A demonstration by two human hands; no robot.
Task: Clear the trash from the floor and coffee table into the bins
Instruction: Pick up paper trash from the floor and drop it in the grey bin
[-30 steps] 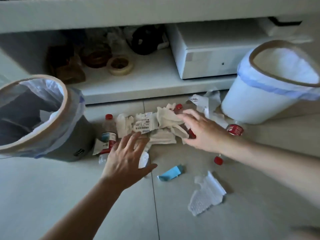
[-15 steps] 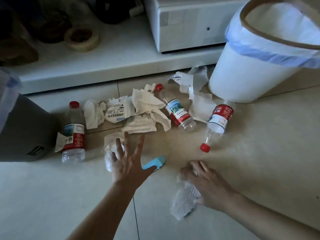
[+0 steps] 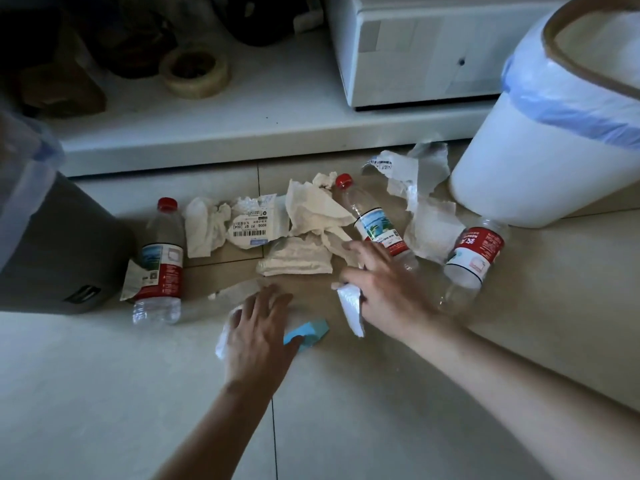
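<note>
Trash lies scattered on the tiled floor. My right hand [image 3: 391, 289] grips a white bubble-wrap piece [image 3: 351, 306] under its palm, with its fingers stretched over a crumpled tissue [image 3: 298, 261] and close to the middle plastic bottle [image 3: 375, 225]. My left hand [image 3: 259, 334] lies flat with spread fingers on a white crumpled scrap [image 3: 223, 336], its thumb against a blue paper scrap [image 3: 311, 329]. Two more red-capped bottles lie at the left [image 3: 159, 261] and right [image 3: 472, 259]. A grey bin [image 3: 52, 244] stands at the left and a white bin [image 3: 540, 150] at the right.
More tissues [image 3: 204, 225], a paper with a printed label [image 3: 254, 223] and torn plastic wrap [image 3: 422, 188] lie between the bottles. Behind them runs a low white shelf [image 3: 242, 136] holding a tape roll [image 3: 195, 72] and a white box [image 3: 415, 46].
My right hand has lifted the bubble-wrap piece off the floor and moved up toward the tissue and middle bottle. My left hand has come down onto the white scrap beside the blue paper.
</note>
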